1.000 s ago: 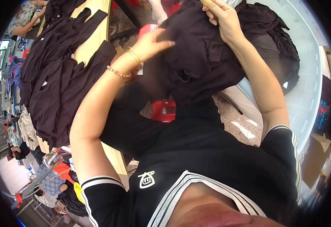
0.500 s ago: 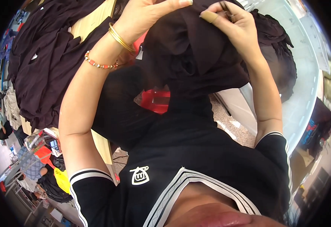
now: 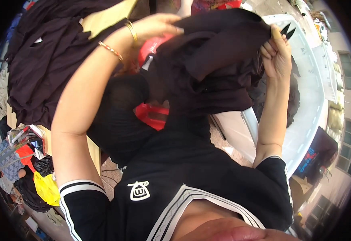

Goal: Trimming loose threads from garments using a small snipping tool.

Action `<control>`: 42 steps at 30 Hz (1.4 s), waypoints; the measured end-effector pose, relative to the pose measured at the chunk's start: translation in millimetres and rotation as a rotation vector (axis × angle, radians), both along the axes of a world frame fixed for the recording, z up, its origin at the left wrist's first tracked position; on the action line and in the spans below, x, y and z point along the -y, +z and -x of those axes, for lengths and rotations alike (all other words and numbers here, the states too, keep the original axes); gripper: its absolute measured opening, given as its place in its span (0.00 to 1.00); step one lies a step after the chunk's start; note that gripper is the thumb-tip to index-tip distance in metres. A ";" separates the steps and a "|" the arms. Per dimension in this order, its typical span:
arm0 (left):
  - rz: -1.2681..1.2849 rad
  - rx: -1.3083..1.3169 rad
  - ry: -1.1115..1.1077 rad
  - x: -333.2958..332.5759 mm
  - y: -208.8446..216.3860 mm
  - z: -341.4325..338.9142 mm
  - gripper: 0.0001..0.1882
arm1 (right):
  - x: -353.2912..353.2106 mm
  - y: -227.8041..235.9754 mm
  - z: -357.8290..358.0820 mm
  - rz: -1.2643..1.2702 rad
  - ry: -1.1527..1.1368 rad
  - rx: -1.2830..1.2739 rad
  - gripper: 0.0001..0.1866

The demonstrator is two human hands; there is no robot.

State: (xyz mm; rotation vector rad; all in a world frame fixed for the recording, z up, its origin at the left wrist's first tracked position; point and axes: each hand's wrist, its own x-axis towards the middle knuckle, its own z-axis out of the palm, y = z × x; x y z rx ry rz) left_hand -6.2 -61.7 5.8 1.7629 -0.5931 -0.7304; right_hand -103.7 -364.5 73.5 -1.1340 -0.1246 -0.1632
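Observation:
A dark brown-purple garment (image 3: pixel 227 44) stretches between my two hands above my lap, and its lower folds hang over my legs. My left hand (image 3: pixel 161 25) pinches its far left edge between thumb and fingers. My right hand (image 3: pixel 279 56) grips the far right edge, with its fingers curled and a taped thumb on the cloth. Small dark blades, apparently of thread snips (image 3: pixel 290 31), stick out past that hand; their grip is hidden in it.
More dark garments (image 3: pixel 43 72) lie heaped on a wooden table (image 3: pixel 107 18) to my left. A translucent plastic tub (image 3: pixel 310 96) with dark cloth inside stands at my right. Something red (image 3: pixel 157 116) shows below my lap. Yellow (image 3: pixel 47 188) and orange bags lie at lower left.
My right hand has moved outward to the right, drawing the garment's edge out wide. The blades now show beyond it. My left hand has come slightly nearer and still holds the cloth.

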 end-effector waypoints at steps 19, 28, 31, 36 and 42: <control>1.083 0.231 0.514 -14.6 150.5 71.0 0.09 | 5.0 60.7 67.2 -0.123 -0.026 0.232 0.08; 0.364 0.010 0.171 9.1 107.8 65.6 0.10 | -30.2 42.9 35.0 0.741 0.032 0.057 0.19; 0.159 0.000 -0.083 22.7 80.7 73.2 0.09 | -60.3 26.0 34.1 0.620 0.234 0.053 0.31; 0.416 -0.088 -0.046 31.7 70.2 74.0 0.08 | -49.9 1.5 31.7 0.909 0.178 0.032 0.07; 0.259 0.060 0.011 30.2 55.3 66.8 0.11 | -45.5 19.8 43.8 0.571 0.006 -0.107 0.12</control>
